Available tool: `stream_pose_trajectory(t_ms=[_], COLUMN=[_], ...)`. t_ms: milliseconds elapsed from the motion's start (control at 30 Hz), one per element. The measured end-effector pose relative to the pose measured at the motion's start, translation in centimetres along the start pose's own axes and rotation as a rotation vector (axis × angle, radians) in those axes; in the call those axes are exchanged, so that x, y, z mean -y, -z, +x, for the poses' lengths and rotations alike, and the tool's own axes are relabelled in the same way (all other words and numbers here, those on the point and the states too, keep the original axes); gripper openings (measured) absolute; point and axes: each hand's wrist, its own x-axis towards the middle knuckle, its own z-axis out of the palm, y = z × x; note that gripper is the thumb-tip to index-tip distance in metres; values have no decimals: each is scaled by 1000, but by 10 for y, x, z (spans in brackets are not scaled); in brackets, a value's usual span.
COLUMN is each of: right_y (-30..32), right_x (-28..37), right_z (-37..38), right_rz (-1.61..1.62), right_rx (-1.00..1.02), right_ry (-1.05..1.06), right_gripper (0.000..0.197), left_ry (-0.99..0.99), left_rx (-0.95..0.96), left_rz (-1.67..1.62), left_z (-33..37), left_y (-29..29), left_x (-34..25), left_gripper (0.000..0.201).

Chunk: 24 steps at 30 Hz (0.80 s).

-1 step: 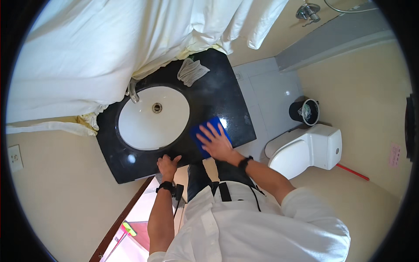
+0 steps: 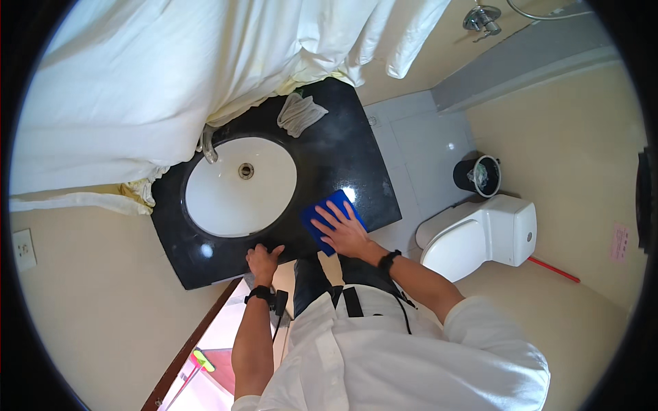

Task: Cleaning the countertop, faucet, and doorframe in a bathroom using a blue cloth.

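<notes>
My right hand lies flat with spread fingers on a blue cloth, pressing it to the black countertop near its front edge, right of the white sink basin. My left hand rests at the countertop's front edge just below the basin. Its fingers are bent over the edge and the thumb points out to the right. Part of the cloth is hidden under my right palm. The basin holds a round metal drain.
A metal faucet stands behind the basin, and a crumpled pale glove lies at the back. White curtains hang over the far edge. A toilet and a black bin stand to the right. A green-and-pink mop is at lower left.
My right hand and the blue cloth have slid slightly toward me on the countertop. My left hand stays at the edge.
</notes>
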Motion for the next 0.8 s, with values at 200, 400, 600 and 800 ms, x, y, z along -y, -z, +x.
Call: stream_pose_trajectory(t_ms=[200, 400, 600, 800], right_y=[21, 0, 19, 16], right_x=[-53, -24, -49, -55], right_z=[-22, -94, -34, -12], right_rz=[-52, -79, -26, -92], right_rx=[-122, -150, -191, -266], right_ry=[-286, -420, -415, -549], right_gripper=[52, 58, 59, 60], left_ry=[10, 19, 19, 22], left_rx=[20, 49, 75, 64], left_rz=[-8, 18, 75, 52], left_z=[2, 0, -1, 7], left_y=[5, 8, 3, 5], left_x=[-3, -5, 0, -1], left_gripper=[65, 64, 66, 67])
